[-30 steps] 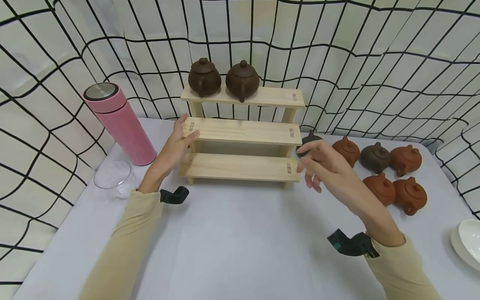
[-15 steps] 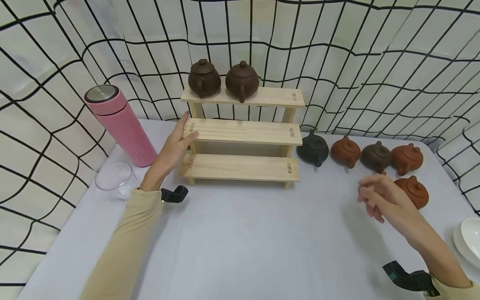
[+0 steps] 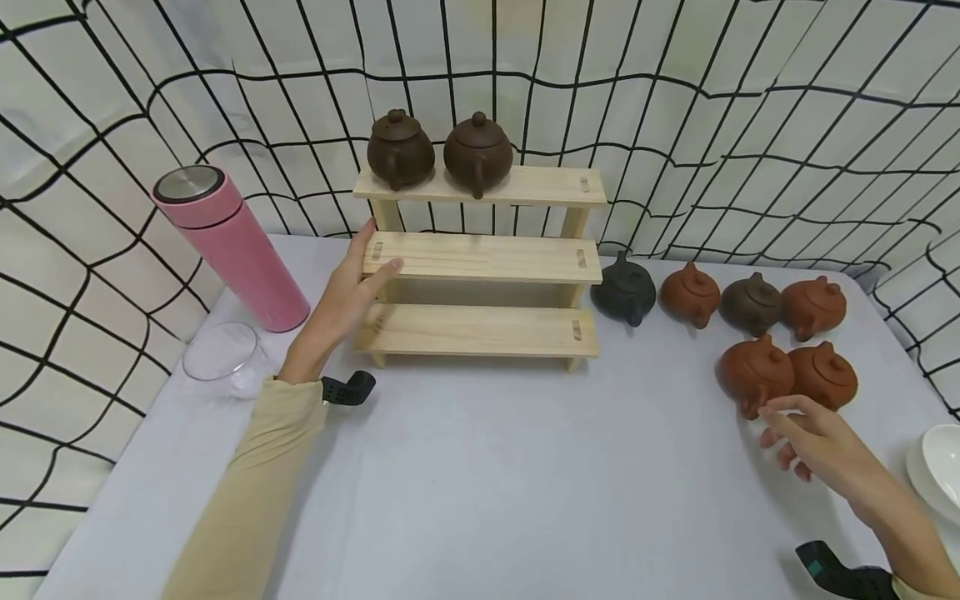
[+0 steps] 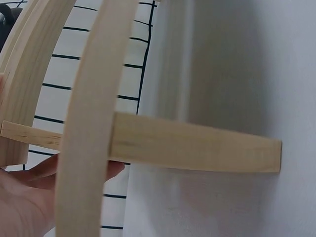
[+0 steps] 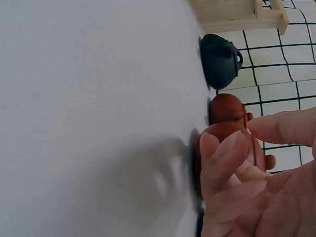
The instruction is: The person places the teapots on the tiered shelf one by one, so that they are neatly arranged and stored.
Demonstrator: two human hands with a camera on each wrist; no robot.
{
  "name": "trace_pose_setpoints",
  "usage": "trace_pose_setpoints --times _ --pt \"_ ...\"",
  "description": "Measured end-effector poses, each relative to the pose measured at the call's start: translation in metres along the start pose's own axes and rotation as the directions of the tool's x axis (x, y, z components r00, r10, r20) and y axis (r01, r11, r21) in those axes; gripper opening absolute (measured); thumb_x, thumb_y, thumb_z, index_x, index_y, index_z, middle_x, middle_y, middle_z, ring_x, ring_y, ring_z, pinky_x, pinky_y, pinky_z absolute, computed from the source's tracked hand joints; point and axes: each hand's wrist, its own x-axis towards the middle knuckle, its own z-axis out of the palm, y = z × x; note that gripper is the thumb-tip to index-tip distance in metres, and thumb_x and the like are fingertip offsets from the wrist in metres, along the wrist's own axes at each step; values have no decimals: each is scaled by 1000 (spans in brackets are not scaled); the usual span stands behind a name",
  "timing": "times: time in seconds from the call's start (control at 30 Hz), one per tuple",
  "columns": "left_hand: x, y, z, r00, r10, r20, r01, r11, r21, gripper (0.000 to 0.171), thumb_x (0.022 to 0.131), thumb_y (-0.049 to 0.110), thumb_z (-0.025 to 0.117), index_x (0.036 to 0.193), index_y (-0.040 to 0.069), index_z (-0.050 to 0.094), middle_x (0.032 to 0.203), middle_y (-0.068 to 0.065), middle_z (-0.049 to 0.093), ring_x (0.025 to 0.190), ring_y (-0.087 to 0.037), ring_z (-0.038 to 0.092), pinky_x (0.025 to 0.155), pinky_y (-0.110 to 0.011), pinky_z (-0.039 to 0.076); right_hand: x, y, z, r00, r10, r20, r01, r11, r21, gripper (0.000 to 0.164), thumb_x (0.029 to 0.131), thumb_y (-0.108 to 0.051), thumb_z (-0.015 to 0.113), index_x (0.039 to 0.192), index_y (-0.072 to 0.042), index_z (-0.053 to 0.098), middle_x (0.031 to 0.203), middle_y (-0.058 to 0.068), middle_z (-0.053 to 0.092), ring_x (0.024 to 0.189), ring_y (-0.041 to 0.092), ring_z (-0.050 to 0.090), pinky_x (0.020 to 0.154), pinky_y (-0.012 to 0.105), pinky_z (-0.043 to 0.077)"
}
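My left hand (image 3: 341,292) holds the left end of a three-tier wooden shelf (image 3: 487,257), its thumb over the middle board. In the left wrist view its fingers (image 4: 42,170) lie behind the shelf's wood. Two dark brown teapots (image 3: 477,155) stand on the top tier. My right hand (image 3: 825,446), fingers loosely bent, is at the spout of the front-left reddish-brown teapot (image 3: 756,371); whether it touches I cannot tell. Another reddish-brown teapot (image 3: 825,375) stands right beside that one. In the right wrist view the fingers partly cover a reddish-brown teapot (image 5: 224,131).
Behind these, a row holds a blackish teapot (image 3: 624,290), a reddish-brown one (image 3: 690,296), a grey-brown one (image 3: 752,304) and another reddish-brown one (image 3: 813,308). A pink flask (image 3: 236,250) and a clear glass (image 3: 228,358) stand left, a white bowl (image 3: 937,471) right. Black wire mesh (image 3: 675,158) encloses the table.
My right hand has moved from beside the shelf's right end, rightward and toward me, to the front reddish-brown teapots. The left hand keeps its hold on the shelf.
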Motion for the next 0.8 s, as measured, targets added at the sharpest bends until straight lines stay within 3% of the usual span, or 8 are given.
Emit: trace_pose_setpoints --times 0.2,0.33,0.4,0.47,0.6,0.8 --pt "1 -1 2 1000 1 -4 -1 1000 -7 83 108 40 53 170 17 3 175 -10 11 160 -30 9 127 -56 8 6 11 3 999 -30 9 29 993 112 41 115 -24 43 130 13 52 90 -4 67 70 15 61 59 29 51" --pt "2 -3 3 1000 3 8 -3 1000 -15 82 109 39 52 170 17 1 175 -10 9 160 -29 7 127 -55 7 9 21 2 998 -50 48 38 974 226 30 115 -25 42 119 -13 70 90 -8 69 73 14 62 64 29 53" --pt "2 -3 3 1000 4 11 -4 1000 -17 81 109 38 51 170 17 1 175 -10 9 160 -30 7 127 -55 7 11 24 0 994 -71 87 42 956 291 32 116 -25 40 113 -28 72 93 -8 72 74 14 63 66 29 54" --pt "2 -3 3 1000 6 11 -6 1000 -15 81 110 38 51 169 17 1 175 -11 9 160 -30 7 127 -55 6 14 26 0 986 -102 131 49 932 360 37 116 -25 37 110 -34 72 96 -6 75 74 14 64 66 29 55" --pt "2 -3 2 1000 10 8 -10 1000 -17 81 110 37 51 169 16 0 175 -12 9 160 -29 7 128 -54 7 18 26 2 971 -163 177 69 893 445 39 117 -25 34 113 -27 73 100 -3 77 73 14 64 62 28 52" --pt "0 -4 1 1000 13 6 -13 999 -30 81 110 36 51 169 15 0 175 -11 8 160 -28 6 128 -53 6 19 24 11 979 -166 115 84 851 518 35 116 -23 38 110 -18 72 99 -1 76 70 13 59 58 27 48"
